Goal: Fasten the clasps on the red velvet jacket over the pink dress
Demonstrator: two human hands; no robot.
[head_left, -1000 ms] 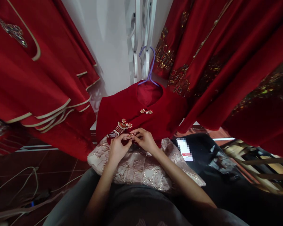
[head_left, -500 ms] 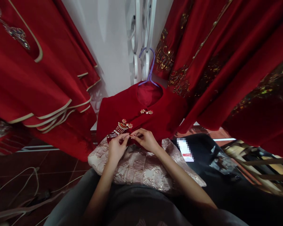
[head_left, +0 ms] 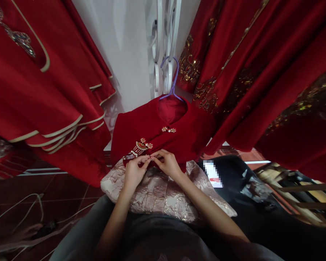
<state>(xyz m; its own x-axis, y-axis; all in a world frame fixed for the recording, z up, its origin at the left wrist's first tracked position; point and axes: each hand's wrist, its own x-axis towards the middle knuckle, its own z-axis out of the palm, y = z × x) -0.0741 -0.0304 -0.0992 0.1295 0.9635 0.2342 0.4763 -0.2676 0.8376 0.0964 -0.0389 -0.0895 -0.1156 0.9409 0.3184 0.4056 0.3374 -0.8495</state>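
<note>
A dark red velvet garment [head_left: 136,125] on a purple hanger [head_left: 175,78] lies over a pale pink brocade cushion [head_left: 163,197] on my lap. My left hand [head_left: 134,172] and my right hand [head_left: 167,163] meet at the garment's lower front, fingertips pinched close together. Between them is a small gold-coloured ornament [head_left: 151,158], mostly covered by the fingers. Just above my left hand sits a beaded brooch [head_left: 139,146] with hanging strands. Higher up, near the neckline, a flower-and-pearl clasp [head_left: 168,129] is fixed to the velvet.
Red garments with pale edging [head_left: 57,90] hang at the left, and sequinned red garments [head_left: 250,76] at the right. A lit phone [head_left: 213,174] and a clear plastic bag [head_left: 256,190] lie on a black surface at the right. White cables [head_left: 40,203] run over the tiled floor.
My fingertips have shifted slightly around the small ornament, which shows less now. Both hands stay at the same spot on the garment.
</note>
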